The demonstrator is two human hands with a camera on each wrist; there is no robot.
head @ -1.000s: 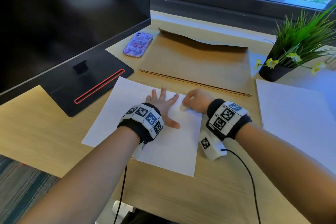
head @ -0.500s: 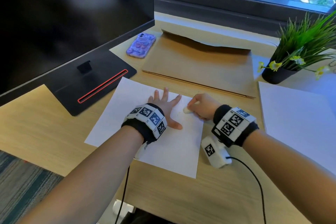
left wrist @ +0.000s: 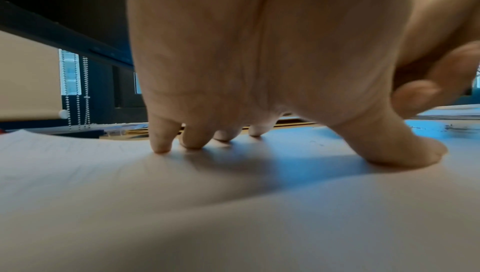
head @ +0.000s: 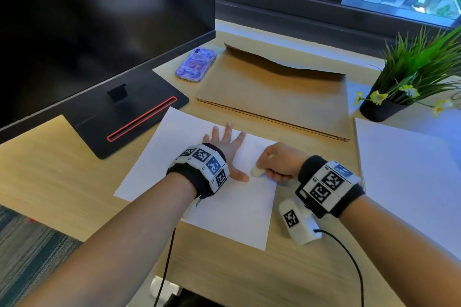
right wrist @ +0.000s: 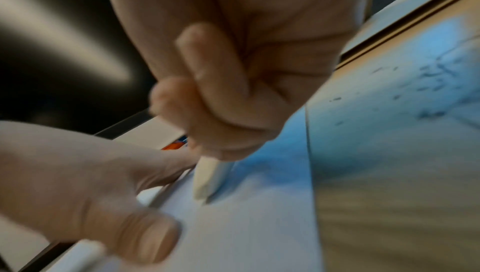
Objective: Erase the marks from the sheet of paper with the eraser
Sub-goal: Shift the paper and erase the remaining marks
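A white sheet of paper (head: 224, 212) lies on the wooden desk in front of me. My left hand (head: 225, 147) rests flat on it with fingers spread, fingertips (left wrist: 161, 142) and thumb pressing the sheet (left wrist: 207, 214) down. My right hand (head: 277, 166) grips a white eraser (head: 255, 171), whose tip touches the paper just right of the left thumb. In the right wrist view the eraser (right wrist: 210, 179) sticks out below the curled fingers (right wrist: 207, 95) onto the sheet (right wrist: 246, 235). Faint pencil marks show on the paper near the left hand.
A black monitor (head: 99, 20) on its stand (head: 129, 117) fills the left. A purple phone (head: 195, 65) and a brown envelope (head: 274, 92) lie beyond the sheet. A potted plant (head: 409, 82) and another white sheet (head: 409, 177) sit to the right. Eraser crumbs (right wrist: 428, 83) dot the desk.
My right hand has slid the eraser toward me across the paper, from near the sheet's far edge to beside the left thumb. The left hand stays flat on the sheet.
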